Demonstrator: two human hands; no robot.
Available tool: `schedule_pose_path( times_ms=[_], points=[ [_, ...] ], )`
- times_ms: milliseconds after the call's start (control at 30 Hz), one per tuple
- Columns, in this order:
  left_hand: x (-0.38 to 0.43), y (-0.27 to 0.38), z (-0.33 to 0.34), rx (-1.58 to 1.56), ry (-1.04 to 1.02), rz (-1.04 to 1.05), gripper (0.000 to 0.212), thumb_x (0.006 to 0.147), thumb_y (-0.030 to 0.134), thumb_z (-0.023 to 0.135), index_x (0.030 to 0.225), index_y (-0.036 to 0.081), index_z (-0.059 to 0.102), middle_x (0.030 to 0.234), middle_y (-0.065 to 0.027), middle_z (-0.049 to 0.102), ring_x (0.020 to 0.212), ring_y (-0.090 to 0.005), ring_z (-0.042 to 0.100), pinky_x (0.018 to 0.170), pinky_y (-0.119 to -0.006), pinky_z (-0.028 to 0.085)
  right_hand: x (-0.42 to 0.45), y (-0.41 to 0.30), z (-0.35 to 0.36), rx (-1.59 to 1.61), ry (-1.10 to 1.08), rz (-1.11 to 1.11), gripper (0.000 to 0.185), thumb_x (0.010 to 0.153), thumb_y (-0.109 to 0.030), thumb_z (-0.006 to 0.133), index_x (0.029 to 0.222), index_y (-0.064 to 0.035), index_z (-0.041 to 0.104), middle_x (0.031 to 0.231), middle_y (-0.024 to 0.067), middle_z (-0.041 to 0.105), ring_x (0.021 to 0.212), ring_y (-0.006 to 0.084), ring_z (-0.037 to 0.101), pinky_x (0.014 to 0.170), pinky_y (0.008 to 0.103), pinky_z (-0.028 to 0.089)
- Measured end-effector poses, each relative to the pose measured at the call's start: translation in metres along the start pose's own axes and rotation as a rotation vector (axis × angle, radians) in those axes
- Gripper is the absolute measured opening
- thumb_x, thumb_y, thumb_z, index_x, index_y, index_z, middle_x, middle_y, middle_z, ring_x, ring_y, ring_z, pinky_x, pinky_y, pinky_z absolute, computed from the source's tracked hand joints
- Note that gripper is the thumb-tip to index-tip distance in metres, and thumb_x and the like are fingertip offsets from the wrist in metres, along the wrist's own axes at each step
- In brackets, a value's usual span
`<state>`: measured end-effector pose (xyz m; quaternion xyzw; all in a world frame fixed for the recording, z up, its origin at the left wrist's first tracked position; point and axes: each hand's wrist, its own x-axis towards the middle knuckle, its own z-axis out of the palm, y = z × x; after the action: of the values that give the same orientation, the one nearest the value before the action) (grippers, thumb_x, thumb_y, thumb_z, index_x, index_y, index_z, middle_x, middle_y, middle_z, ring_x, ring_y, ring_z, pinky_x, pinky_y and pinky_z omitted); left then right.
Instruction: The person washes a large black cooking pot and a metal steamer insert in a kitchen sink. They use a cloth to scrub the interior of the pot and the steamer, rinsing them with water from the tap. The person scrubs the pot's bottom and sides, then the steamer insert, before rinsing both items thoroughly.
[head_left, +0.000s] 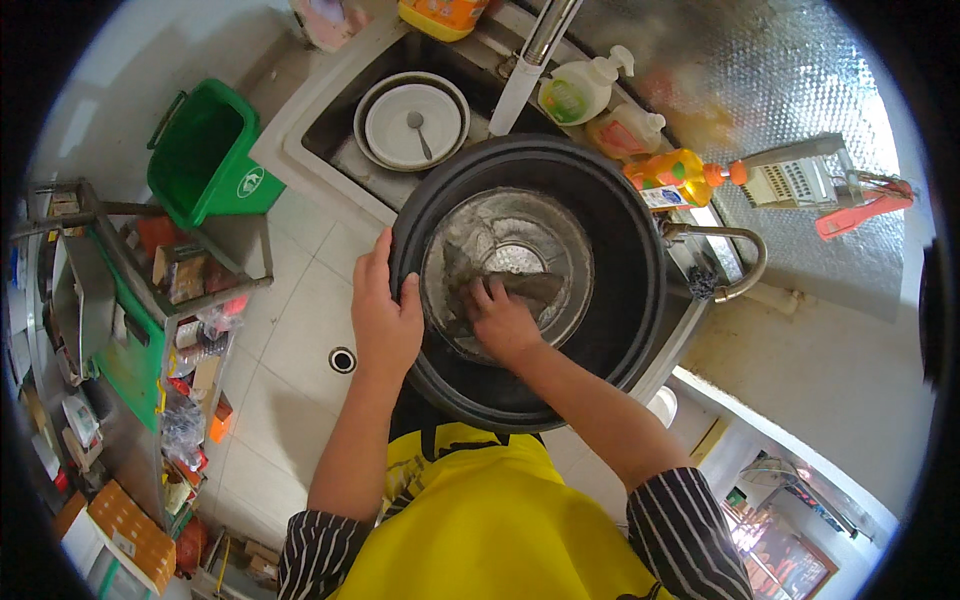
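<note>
A large round black tub (621, 247) tilts toward me over the sink edge, its mouth facing up. My left hand (386, 319) holds its left rim, fingers along the outside and thumb at the lip. Inside, my right hand (504, 319) is pressed on a wet grey-brown cloth (534, 289), its fingers bunched into the fabric. The cloth lies over the tub's round greyish bottom (517, 217), which looks wet and stained, with a bright disc in the middle. Part of the cloth is hidden under my fingers.
The sink (315, 139) holds stacked bowls (412, 101) with a spoon (420, 135). Soap bottles (585, 86), an orange bottle (675, 178) and a curved faucet (750, 240) line the right. A grater (795, 181) hangs on the wall. Left are a green bin (206, 150) and a cluttered rack (161, 300).
</note>
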<state>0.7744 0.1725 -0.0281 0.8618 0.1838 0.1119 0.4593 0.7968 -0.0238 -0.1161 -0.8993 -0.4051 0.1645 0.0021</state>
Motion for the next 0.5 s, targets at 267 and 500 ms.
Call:
schedule_pose_path(
  times_ms=[267,500],
  points=[
    [-0.001,-0.002,0.002,-0.019,0.025,-0.017,0.056,0.085,-0.001,0.062,0.139,0.003,0.048,0.113,-0.0172,0.056,0.105,-0.0311,0.057,0.095,-0.036,0.044,0.033,0.046,-0.035,-0.064,-0.126,0.215,0.050,0.085,-0.012,0.058,0.134,-0.0064,0.052,0.129,0.0152,0.049,0.117,0.0323,0.052,0.084,0.0394,0.058],
    [-0.002,0.000,0.004,-0.035,0.040,-0.046,0.055,0.086,-0.001,0.062,0.139,0.004,0.048,0.115,-0.0167,0.056,0.108,-0.0302,0.057,0.096,-0.036,0.044,-0.021,0.080,-0.013,-0.012,-0.078,0.379,0.024,0.086,-0.011,0.057,0.104,0.0000,0.067,0.118,0.0161,0.055,0.107,0.0330,0.060,0.080,0.0416,0.058]
  ],
)
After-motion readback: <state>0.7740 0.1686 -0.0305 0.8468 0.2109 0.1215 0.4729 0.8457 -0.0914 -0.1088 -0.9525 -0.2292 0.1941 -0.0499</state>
